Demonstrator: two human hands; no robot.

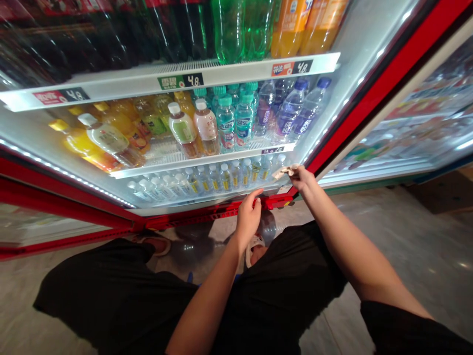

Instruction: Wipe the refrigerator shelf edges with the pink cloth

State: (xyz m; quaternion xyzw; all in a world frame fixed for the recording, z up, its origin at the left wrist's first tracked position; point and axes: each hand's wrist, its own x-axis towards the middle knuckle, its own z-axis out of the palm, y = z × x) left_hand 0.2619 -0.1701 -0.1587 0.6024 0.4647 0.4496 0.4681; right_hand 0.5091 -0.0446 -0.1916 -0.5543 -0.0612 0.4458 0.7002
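My right hand (303,179) pinches a crumpled, pale beige scrap (284,171), which looks like cloth or paper. It is at the lower right corner of a lit drinks fridge, just in front of the bottom row of small clear bottles (224,178). My left hand (250,212) hovers near the fridge's red bottom edge (221,211), holding nothing, with the index finger stretched out and the thumb apart. Above the hands, a shelf carries teal-capped bottles (244,123), purple-labelled bottles (290,111) and tea-coloured bottles (183,129).
The top shelf (236,74) juts out with price tags and holds dark, green and orange (291,27) bottles. A red door frame (354,93) borders a second fridge at right. Below, my legs in black trousers (121,296) straddle several clear bottles (188,251) on the grey floor.
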